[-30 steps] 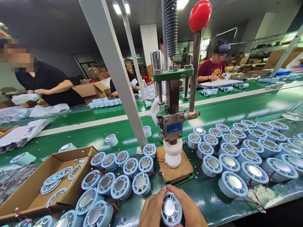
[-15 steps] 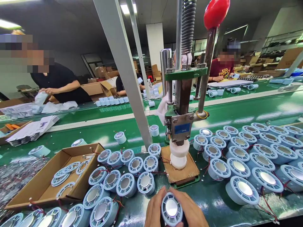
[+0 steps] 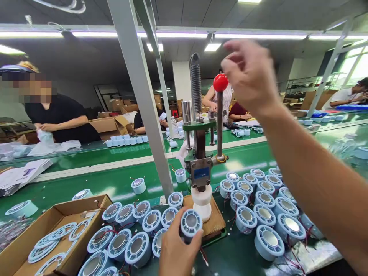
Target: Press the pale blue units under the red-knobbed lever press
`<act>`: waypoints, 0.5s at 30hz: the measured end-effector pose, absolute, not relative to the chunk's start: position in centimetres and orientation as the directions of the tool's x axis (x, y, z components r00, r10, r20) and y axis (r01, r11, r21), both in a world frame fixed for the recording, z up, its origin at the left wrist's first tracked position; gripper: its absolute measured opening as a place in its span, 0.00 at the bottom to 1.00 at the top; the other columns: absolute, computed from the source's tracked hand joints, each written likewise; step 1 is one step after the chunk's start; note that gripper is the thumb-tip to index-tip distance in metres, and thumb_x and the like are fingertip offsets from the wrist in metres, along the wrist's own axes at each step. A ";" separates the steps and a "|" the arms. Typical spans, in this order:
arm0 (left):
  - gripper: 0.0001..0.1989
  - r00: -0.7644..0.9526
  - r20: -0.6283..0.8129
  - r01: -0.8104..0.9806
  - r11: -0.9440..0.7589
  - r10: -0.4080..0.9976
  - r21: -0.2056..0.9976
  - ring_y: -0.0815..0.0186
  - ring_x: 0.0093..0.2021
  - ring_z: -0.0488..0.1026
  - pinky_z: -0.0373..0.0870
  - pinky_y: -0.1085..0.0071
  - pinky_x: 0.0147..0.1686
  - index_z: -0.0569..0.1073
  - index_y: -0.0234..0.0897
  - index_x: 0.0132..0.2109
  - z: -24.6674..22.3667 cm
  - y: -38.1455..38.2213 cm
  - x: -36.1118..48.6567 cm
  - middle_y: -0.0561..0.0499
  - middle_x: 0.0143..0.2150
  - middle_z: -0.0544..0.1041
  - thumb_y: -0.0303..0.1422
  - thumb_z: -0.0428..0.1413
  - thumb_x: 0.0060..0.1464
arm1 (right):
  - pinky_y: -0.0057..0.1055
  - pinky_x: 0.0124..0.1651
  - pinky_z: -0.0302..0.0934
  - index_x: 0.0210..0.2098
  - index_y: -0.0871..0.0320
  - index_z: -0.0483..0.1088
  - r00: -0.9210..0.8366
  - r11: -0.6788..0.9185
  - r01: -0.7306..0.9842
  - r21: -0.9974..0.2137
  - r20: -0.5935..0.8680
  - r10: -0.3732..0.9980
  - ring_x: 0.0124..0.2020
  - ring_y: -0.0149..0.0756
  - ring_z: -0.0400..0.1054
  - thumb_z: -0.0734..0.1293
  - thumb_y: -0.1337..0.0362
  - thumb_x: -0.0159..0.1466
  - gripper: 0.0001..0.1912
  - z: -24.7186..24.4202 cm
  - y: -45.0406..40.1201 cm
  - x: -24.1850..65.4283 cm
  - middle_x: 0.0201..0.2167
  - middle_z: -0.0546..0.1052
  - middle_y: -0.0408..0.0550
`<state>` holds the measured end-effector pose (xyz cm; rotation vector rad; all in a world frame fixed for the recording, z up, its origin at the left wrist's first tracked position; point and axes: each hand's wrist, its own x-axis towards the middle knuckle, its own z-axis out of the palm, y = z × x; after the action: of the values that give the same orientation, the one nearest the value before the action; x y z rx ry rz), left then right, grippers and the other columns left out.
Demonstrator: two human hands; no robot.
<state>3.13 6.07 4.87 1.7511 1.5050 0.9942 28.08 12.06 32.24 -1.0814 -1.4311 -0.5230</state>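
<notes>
My left hand grips a round light-blue unit with a silver disc, just in front of the wooden base of a hand press. Raised beside the red ball knob of the press lever is my right hand, blurred, its fingers partly curled; whether it touches the knob is unclear. The white round press head sits over a white round piece on the base. A red and dark wire hangs below the held unit.
Many blue units stand left and right of the press. A cardboard box with blue rings is at the left. A slanted grey post rises behind. Other people sit or stand across the green belt.
Both hands held the unit low in front; now the left alone holds it, nearer the press base. My right hand has let go and risen beside the knob. The view has tilted up.
</notes>
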 end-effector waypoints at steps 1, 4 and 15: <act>0.31 0.076 0.130 0.513 -0.150 0.989 0.845 0.50 0.56 0.72 0.67 0.57 0.57 0.71 0.38 0.57 5.5 7.1 3.6 0.46 0.54 0.77 0.43 0.58 0.45 | 0.24 0.43 0.66 0.46 0.64 0.72 0.150 0.496 0.809 -0.315 0.927 0.343 0.37 0.26 0.71 0.59 0.69 0.69 0.12 33.1 13.9 27.9 0.36 0.76 0.47; 0.35 0.145 0.098 0.409 -0.150 0.985 0.900 0.49 0.56 0.72 0.65 0.55 0.58 0.67 0.35 0.59 6.3 9.8 5.2 0.42 0.56 0.75 0.43 0.59 0.44 | 0.18 0.22 0.58 0.35 0.65 0.70 0.198 0.635 0.611 -0.473 0.868 0.455 0.18 0.20 0.65 0.51 0.70 0.71 0.18 33.2 17.5 27.2 0.25 0.72 0.42; 0.32 0.331 0.076 0.118 -0.121 0.941 0.986 0.48 0.54 0.73 0.67 0.57 0.56 0.71 0.32 0.52 5.3 12.6 7.0 0.39 0.52 0.77 0.43 0.64 0.40 | 0.18 0.27 0.57 0.33 0.62 0.68 0.269 0.725 0.388 -0.570 0.822 0.502 0.19 0.18 0.64 0.54 0.65 0.70 0.15 33.1 18.0 27.0 0.25 0.70 0.39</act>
<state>6.97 12.59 5.27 1.5211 1.0048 0.9611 27.03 17.96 33.10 -0.8199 -1.3407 0.0899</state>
